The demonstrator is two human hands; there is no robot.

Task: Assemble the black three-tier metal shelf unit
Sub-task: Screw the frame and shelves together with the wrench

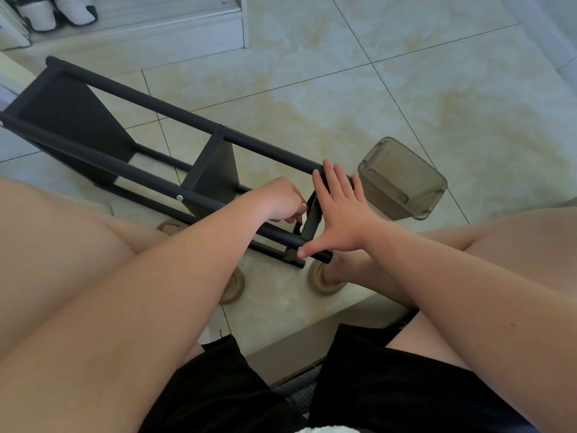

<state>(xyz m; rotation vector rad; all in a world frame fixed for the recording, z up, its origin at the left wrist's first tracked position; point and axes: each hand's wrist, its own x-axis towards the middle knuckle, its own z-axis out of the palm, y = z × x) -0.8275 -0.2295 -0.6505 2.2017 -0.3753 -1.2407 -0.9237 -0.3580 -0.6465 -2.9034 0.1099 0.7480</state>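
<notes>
The black metal shelf unit (150, 142) lies on its side on the tiled floor, its long poles running from the upper left towards my feet. Two black shelf panels sit between the poles, one at the far end and one in the middle (215, 170). A third panel (312, 220) stands at the near end. My right hand (340, 210) is spread flat against that panel, fingers on the upper pole and thumb on the lower pole. My left hand (281, 201) is curled just left of the panel, fingertips pinched together; what they hold is hidden.
A smoky translucent plastic box (402, 179) lies on the floor just right of the shelf's near end. My bare knees flank the work, my feet in tan slippers (321, 279) below it. White shoes (56, 10) stand on a low ledge at the top left.
</notes>
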